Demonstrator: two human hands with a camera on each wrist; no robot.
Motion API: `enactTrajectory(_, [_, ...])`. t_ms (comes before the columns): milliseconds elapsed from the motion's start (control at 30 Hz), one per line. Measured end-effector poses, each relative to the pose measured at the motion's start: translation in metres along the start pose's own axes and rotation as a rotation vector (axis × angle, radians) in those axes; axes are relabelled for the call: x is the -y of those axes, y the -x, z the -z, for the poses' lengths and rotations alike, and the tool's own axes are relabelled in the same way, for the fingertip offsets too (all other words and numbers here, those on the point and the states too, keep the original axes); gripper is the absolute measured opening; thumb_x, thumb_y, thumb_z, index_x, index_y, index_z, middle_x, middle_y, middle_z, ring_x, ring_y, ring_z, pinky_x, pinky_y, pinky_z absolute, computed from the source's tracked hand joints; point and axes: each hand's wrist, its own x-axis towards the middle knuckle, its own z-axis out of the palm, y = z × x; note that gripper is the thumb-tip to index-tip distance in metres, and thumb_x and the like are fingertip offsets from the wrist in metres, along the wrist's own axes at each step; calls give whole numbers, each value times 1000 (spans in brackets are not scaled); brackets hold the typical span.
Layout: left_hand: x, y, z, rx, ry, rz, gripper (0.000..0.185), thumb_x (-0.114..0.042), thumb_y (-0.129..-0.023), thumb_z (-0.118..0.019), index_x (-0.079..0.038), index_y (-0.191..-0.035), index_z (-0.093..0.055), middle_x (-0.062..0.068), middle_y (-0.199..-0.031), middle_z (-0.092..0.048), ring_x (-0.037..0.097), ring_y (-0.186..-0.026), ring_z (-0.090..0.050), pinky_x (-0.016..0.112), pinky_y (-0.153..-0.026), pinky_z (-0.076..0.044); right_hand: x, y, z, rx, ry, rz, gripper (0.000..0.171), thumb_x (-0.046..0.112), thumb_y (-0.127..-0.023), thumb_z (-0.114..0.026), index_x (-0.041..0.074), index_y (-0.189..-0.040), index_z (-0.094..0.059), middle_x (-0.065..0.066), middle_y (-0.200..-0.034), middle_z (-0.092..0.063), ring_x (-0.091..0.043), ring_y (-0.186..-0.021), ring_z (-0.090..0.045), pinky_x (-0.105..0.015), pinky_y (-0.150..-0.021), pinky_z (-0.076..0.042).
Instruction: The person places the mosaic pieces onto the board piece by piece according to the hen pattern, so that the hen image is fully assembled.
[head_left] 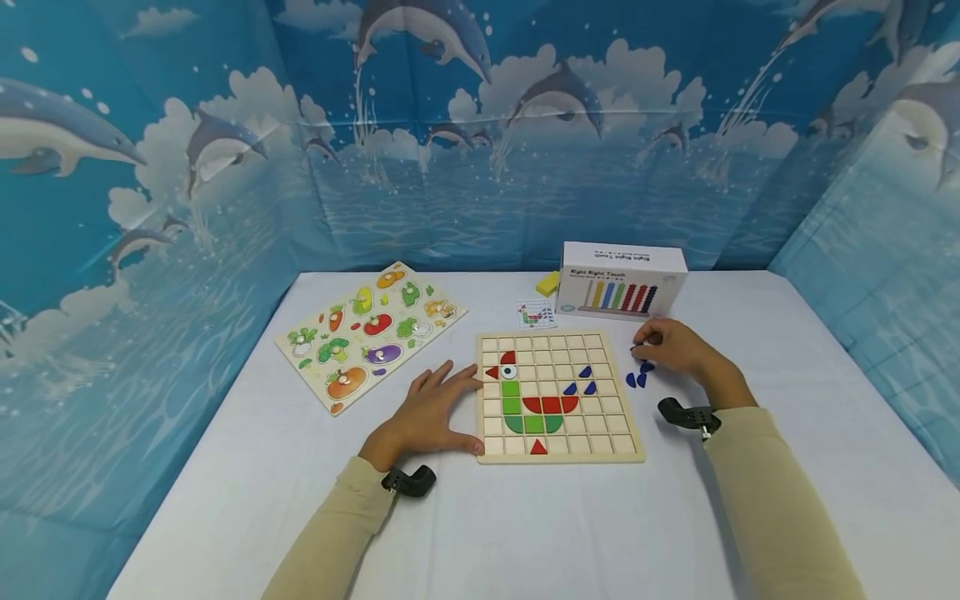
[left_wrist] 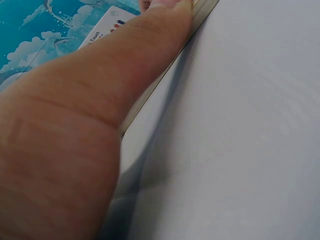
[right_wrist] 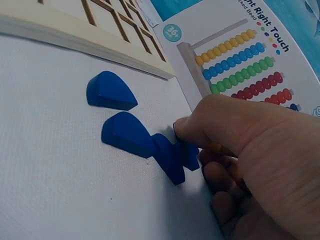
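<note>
Left hand flat, fingers straight, against the grid board's left edge, right hand apparently pinching a blue piece on the worktop, two more blue pieces beside it

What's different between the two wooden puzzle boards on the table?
The grid board has plain square cells with a rooster picture of red, green and blue pieces; the vegetable board shows painted vegetables. The grid board lies square to the person, with the left hand resting at its edge; the vegetable board lies turned at an angle, farther left, untouched. The grid board still has many empty cells; the vegetable board looks mostly filled. Both are pale wood, lying flat on the white table.
</note>
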Motion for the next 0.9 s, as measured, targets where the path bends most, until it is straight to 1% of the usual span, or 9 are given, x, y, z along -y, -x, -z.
enactTrajectory(233, [-1, 0, 1, 1, -2, 11, 100, -81, -69, -71, -28, -150, -46, -5, -166, -24, 31, -154, -7, 56, -118, -7, -1, -3, -3, -3, 0, -5, 16, 10, -96, -66, -1, -107, -62, -16, -103, -57, -31, -95, -52, -42, -84, -45])
enactTrajectory(433, [0, 0, 1, 0, 3, 10, 100, -81, -69, -71, -28, -150, -46, -5, -166, -24, 30, -154, -7, 56, -118, -7, -2, -2, -5, -9, -12, 39, 12, 6, -97, -65, -1, -107, -66, -17, -108, -60, -32, -98, -52, -48, -89, -44])
enactTrajectory(500, [0, 0, 0, 0, 5, 10, 100, -81, -69, -71, -28, -150, -46, -5, -166, -24, 30, -154, -7, 56, -118, -7, -3, -2, -5, -9, -17, 46, 15, 7, -98, -65, 0, -111, -67, -18, -113, -60, -33, -101, -52, -51, -92, -44])
enactTrajectory(600, [-1, 0, 1, 1, 4, 10, 100, -82, -69, -71, -29, -150, -46, -5, -166, -24, 30, -154, -7, 56, -118, -7, -4, -3, -6, -21, -26, 38, 26, 12, -99, -66, 1, -123, -62, -20, -119, -56, -35, -106, -49, -52, -95, -42])
enactTrajectory(633, [-1, 0, 1, 1, 2, 10, 100, -82, -69, -71, -29, -150, -46, -5, -166, -24, 30, -154, -7, 56, -118, -7, -5, -3, -6, -26, -25, 33, 30, 13, -99, -66, 1, -125, -60, -20, -120, -55, -35, -107, -49, -51, -95, -42])
enactTrajectory(700, [-1, 0, 1, 5, -1, 11, 100, -82, -69, -70, -29, -150, -45, -6, -166, -23, 30, -154, -6, 56, -118, -6, -6, -3, -6, -39, -25, 15, 33, 15, -99, -66, 1, -126, -56, -20, -117, -53, -35, -105, -47, -49, -92, -42])
enactTrajectory(833, [-2, 1, 2, 8, 1, 12, 100, -81, -70, -71, -28, -150, -46, -6, -166, -24, 29, -154, -6, 56, -118, -6, -7, -3, -4, -55, -23, -27, 23, 13, -98, -65, 0, -115, -57, -18, -108, -53, -33, -99, -48, -43, -84, -44])
enactTrajectory(900, [-3, 1, 2, 10, 3, 15, 99, -81, -70, -71, -28, -150, -46, -6, -166, -24, 29, -154, -5, 56, -118, -6, -6, -3, -4, -62, -17, -41, 18, 12, -98, -64, 1, -111, -58, -18, -105, -54, -33, -97, -49, -42, -81, -44])
